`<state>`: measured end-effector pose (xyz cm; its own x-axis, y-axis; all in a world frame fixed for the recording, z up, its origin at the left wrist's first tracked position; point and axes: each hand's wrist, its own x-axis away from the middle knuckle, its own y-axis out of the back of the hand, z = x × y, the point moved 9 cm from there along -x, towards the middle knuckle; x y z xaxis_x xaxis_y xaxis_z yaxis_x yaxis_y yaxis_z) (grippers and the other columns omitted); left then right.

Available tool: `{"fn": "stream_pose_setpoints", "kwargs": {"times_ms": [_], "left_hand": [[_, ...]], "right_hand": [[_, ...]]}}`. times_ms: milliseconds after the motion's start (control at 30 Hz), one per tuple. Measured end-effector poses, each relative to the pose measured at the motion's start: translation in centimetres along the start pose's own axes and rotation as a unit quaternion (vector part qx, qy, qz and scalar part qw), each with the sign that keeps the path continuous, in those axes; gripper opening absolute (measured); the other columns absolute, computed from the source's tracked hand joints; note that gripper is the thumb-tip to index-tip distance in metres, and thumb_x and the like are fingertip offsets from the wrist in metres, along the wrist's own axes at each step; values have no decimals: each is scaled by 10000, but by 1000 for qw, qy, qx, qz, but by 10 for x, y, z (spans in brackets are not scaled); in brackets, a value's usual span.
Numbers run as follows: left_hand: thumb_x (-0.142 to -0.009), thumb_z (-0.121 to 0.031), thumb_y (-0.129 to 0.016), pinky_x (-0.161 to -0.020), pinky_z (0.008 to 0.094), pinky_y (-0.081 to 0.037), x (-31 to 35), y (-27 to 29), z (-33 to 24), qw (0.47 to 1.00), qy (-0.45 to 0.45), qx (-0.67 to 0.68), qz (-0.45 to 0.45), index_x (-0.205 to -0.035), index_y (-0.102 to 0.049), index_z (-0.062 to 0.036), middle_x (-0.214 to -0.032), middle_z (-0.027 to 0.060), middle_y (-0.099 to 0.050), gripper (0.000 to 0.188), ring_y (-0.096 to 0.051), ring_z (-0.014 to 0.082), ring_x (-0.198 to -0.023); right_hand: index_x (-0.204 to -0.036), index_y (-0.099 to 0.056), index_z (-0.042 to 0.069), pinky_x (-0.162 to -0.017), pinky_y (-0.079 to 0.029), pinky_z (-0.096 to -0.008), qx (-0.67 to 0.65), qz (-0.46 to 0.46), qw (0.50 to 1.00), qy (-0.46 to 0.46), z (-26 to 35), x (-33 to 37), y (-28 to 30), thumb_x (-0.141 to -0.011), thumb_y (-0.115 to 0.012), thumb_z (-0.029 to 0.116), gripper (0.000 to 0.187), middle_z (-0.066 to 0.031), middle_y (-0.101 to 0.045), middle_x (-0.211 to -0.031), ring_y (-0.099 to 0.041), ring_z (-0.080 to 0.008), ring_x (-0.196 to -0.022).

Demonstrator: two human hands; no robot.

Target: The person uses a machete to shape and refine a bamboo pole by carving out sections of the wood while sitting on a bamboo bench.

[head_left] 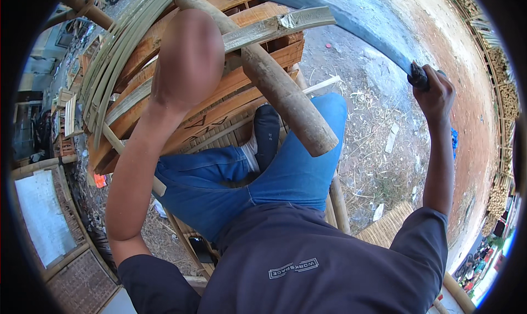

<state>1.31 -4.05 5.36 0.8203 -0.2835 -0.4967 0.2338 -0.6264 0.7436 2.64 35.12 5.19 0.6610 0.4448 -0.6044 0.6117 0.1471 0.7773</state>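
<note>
In my raised right hand (437, 96) is a machete (365, 33), gripped by its dark handle. Its long curved blade reaches leftward, the far end passing behind the end of a split bamboo strip (282, 25). The strip lies slantwise across a round bamboo pole (288, 97), with a pale nick near its right end. My left hand (189, 61) is closed around this strip left of the pole; blurring hides its separate fingers. Beside that hand, a bundle of thin bamboo strips (112, 64) curves along the left.
Stacked orange-brown wooden boards (217, 108) lie under the pole. My legs in blue jeans (299, 168) are folded below them. A dark phone (202, 249) rests by my left hip. Shavings litter the ground (373, 144) at right, and bundled sticks (508, 89) line the far right.
</note>
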Motion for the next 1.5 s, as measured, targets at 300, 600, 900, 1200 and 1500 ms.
{"fn": "stream_pose_setpoints", "kwargs": {"times_ms": [300,600,900,1200,1500], "left_hand": [[-1009,-101,-516,-594,337,-489,0,1,1,1000,-7,1,-11,-1123,-458,5,-746,138,-654,165,-657,231,-617],[-1001,-97,-540,-556,286,-416,-5,10,-6,998,-39,11,-52,-1124,-468,-1,-602,72,-565,172,-506,114,-528],[-993,-120,-535,-576,406,-506,-4,14,-7,999,-32,-6,-40,-1123,-452,-13,-731,179,-666,188,-700,324,-647],[-993,-136,-554,-585,393,-513,-6,13,-2,1000,3,15,-27,-1138,-456,-5,-824,192,-683,218,-711,320,-675],[-993,-152,-559,-581,381,-509,-4,14,-5,999,2,25,-24,-1133,-458,-9,-698,149,-665,223,-705,313,-645]], "right_hand": [[-782,-647,98,-505,-449,-378,3,19,1000,-12,-3,7,5,-793,-753,122,109,-84,-599,-632,-588,-263,-539],[-698,-625,84,-480,-416,-358,-20,-11,998,-54,-12,17,10,-798,-786,150,200,-102,-543,-572,-524,-240,-478],[-704,-629,83,-488,-416,-355,-11,-22,1000,-9,-13,15,15,-798,-781,124,183,-98,-539,-570,-525,-244,-482],[-730,-648,92,-499,-436,-357,2,0,1000,-24,-16,20,11,-779,-775,109,136,-102,-573,-606,-554,-239,-510],[-821,-698,98,-512,-461,-367,-23,39,995,-86,-34,35,-3,-802,-774,145,91,-124,-592,-617,-591,-268,-533]]}}
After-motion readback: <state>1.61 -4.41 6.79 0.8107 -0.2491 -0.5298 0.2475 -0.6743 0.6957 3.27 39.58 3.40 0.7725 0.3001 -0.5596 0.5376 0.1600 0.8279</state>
